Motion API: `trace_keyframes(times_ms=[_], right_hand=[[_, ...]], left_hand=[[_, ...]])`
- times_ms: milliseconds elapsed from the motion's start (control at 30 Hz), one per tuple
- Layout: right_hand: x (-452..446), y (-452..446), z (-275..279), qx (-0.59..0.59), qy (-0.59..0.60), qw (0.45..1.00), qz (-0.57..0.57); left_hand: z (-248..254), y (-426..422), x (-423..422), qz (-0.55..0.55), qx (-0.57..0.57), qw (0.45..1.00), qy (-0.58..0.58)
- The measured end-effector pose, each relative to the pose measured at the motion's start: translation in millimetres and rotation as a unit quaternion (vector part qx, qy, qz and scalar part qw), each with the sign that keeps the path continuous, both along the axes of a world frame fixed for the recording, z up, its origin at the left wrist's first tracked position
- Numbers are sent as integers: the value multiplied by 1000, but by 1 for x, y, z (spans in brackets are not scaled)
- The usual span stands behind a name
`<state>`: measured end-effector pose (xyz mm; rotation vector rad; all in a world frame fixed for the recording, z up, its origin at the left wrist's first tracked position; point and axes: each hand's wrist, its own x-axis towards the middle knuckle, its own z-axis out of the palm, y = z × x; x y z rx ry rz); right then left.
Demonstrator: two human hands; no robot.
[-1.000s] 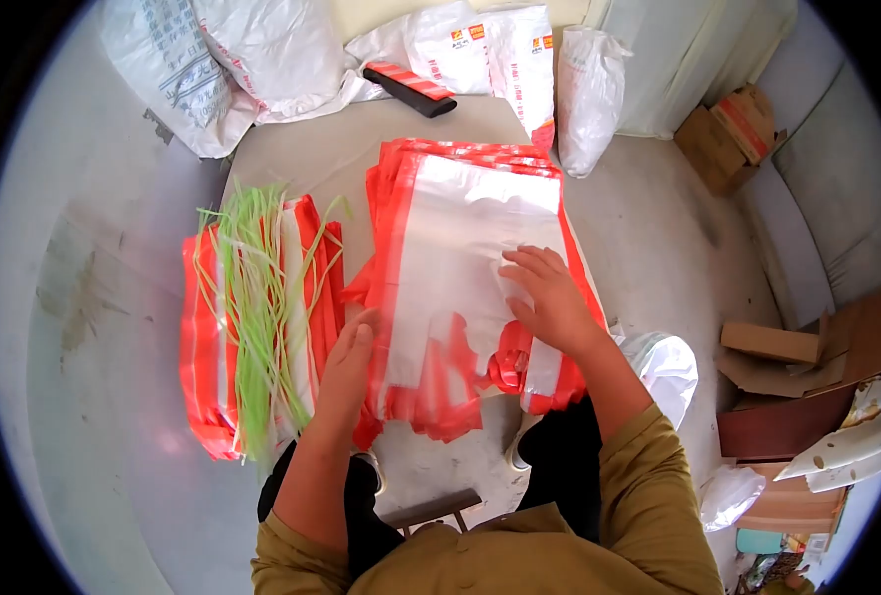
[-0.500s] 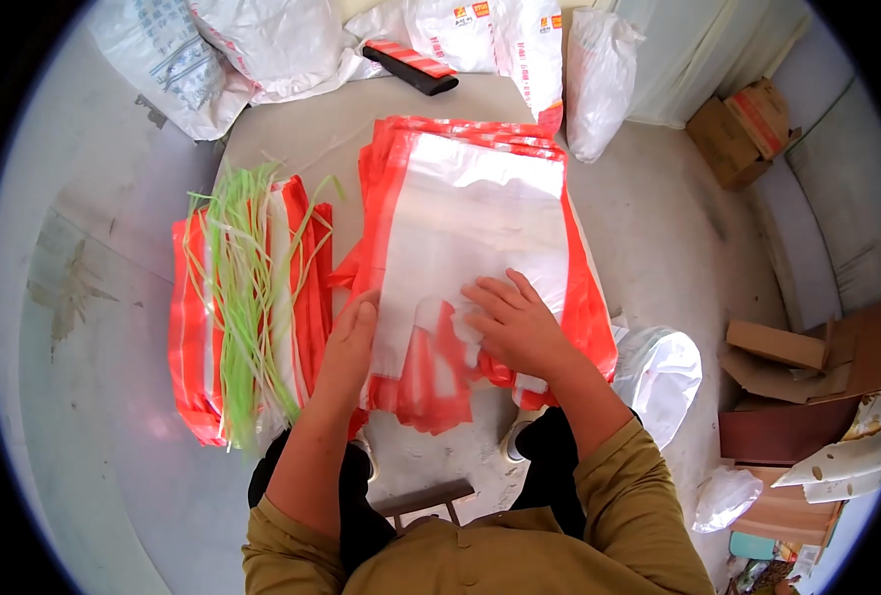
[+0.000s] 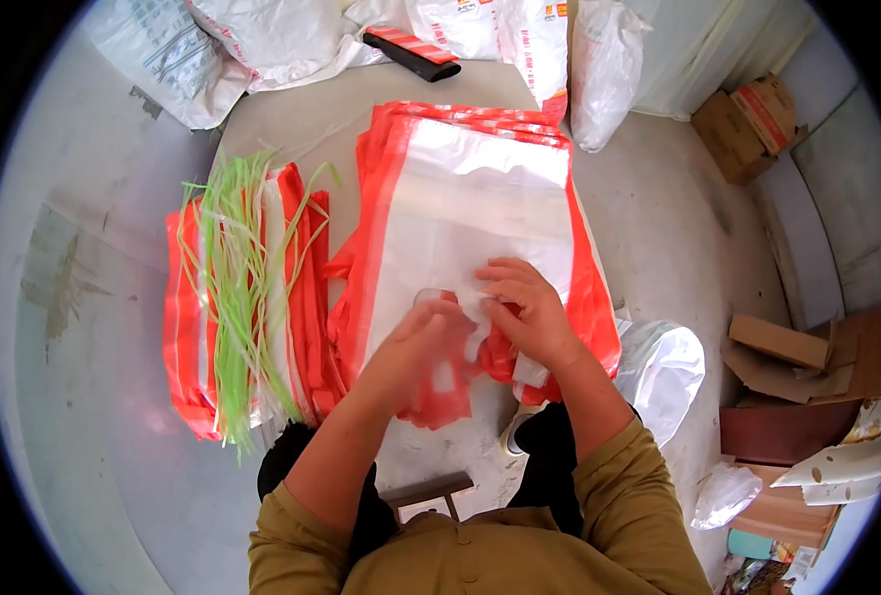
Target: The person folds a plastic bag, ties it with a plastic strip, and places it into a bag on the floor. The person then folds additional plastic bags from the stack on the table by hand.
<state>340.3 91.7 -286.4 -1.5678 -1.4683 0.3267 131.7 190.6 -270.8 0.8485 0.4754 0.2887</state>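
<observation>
A stack of red-and-white plastic bags (image 3: pixel 480 198) lies in front of me, its near edge partly cut away and crumpled. My left hand (image 3: pixel 423 347) is over the near part of the top bag, its fingers smeared by motion. Just right of it, my right hand (image 3: pixel 532 315) has thumb and forefinger drawn together at the bag's near cut-out; what they pinch is too small to make out. Under the hands hangs a red, see-through flap (image 3: pixel 436 409). To the left, light-green plastic strips (image 3: pixel 230 297) lie across a folded pile of red-and-white bags (image 3: pixel 190 337).
The stack rests on a pale table (image 3: pixel 302 124). At its far edge are stuffed white sacks (image 3: pixel 272 40) and a black-and-red roll (image 3: pixel 413 55). A clear plastic bag (image 3: pixel 664 372) stands right of my knee. Cardboard boxes (image 3: pixel 748 129) sit on the floor at right.
My left hand has moved right, from the stack's left edge to the near middle. My right hand's fingers, spread flat before, have curled and drawn together. The view has shifted slightly.
</observation>
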Motion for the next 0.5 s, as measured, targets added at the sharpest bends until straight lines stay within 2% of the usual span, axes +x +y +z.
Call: trace_keyframes(times_ms=[33,100,233,300,333,400,500], right_hand=[[0,-2,4,-13,-46,999,9],[-4,-5,26,-36,-137,990,26],[-15,-1,25,-47,-197,979,-26],[-13,2,9,-33,-211,976,-33],[-13,3,5,-33,-185,981,-36],[-12,8,3,-32,-134,990,-41],[-15,13,1,-24,56,995,-77]], left_hand=[[3,-4,2,-12,-40,999,2],[1,-7,6,1,-45,999,-14],[5,-5,4,4,-15,1000,-27],[0,2,-2,16,37,999,-20],[-3,7,-6,21,62,998,-17],[-3,20,-15,106,118,986,40],[-3,34,-20,215,164,959,90]])
